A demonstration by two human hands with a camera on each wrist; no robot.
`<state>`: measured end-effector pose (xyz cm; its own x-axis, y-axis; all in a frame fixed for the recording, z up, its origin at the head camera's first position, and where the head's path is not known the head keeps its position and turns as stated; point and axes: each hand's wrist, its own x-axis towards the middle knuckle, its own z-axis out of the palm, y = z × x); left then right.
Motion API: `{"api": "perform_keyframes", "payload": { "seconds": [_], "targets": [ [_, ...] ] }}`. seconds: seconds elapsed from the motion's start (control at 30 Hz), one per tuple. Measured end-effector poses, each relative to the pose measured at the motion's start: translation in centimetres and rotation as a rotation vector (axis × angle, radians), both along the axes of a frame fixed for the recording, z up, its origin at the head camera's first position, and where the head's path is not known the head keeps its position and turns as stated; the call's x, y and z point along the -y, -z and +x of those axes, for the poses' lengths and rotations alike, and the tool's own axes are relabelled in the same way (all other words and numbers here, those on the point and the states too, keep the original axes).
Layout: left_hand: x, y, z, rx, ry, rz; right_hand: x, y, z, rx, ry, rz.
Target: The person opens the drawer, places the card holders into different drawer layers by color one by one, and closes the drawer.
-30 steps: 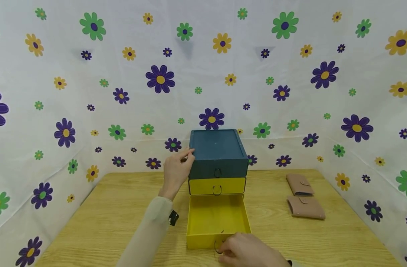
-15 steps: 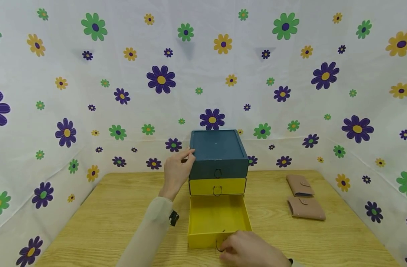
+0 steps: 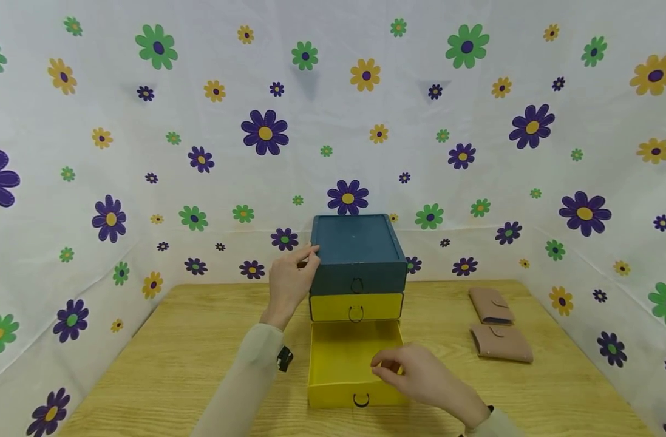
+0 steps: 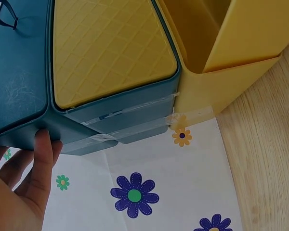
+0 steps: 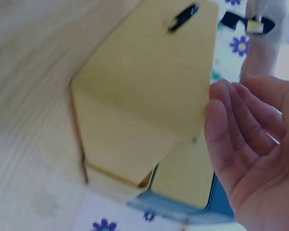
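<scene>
A stacked drawer unit [image 3: 354,240] stands at the back middle of the table, with a blue top section over two yellow drawers. Its bottom yellow drawer [image 3: 333,396] is pulled out, and I see nothing inside the visible part. My left hand [image 3: 290,280] touches the blue section's left side; in the left wrist view its fingertips [image 4: 42,139] press the blue wall. Over the right front corner of the open drawer is my right hand [image 3: 422,370], fingers loosely bent and holding nothing. Below and left of it hangs the drawer's dark ring handle [image 3: 361,400].
Two pinkish-brown snap wallets [image 3: 491,304] [image 3: 502,343] lie on the right of the wooden table [image 3: 201,346]. A flower-patterned white cloth [image 3: 311,152] surrounds the table at the back and sides. The middle yellow drawer [image 3: 333,308] is closed.
My right hand has let go of the bottom drawer's ring handle and risen up and to the right. The left hand stays against the blue section, and the drawer remains pulled out.
</scene>
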<state>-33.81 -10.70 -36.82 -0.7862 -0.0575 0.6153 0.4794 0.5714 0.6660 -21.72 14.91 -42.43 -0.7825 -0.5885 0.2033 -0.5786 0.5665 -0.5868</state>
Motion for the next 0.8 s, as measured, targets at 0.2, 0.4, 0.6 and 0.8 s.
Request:
{"api": "perform_keyframes", "payload": {
  "seconds": [0.2, 0.4, 0.6, 0.8],
  "targets": [
    [0.0, 0.1, 0.0, 0.003, 0.0, 0.0, -2.3, 0.3, -1.7, -0.099, 0.101, -0.018],
    [0.0, 0.0, -0.1, -0.003, 0.001, -0.002, -5.1, 1.0, -3.4, -0.14, 0.197, 0.022],
    [0.0, 0.0, -0.1, -0.007, 0.006, -0.006, -8.0, 1.2, -4.1, -0.161, 0.318, 0.125],
    [0.0, 0.2, 0.0, -0.007, 0.007, -0.008, -10.2, 1.4, -4.1, -0.149, 0.385, 0.127]
  ]
}}
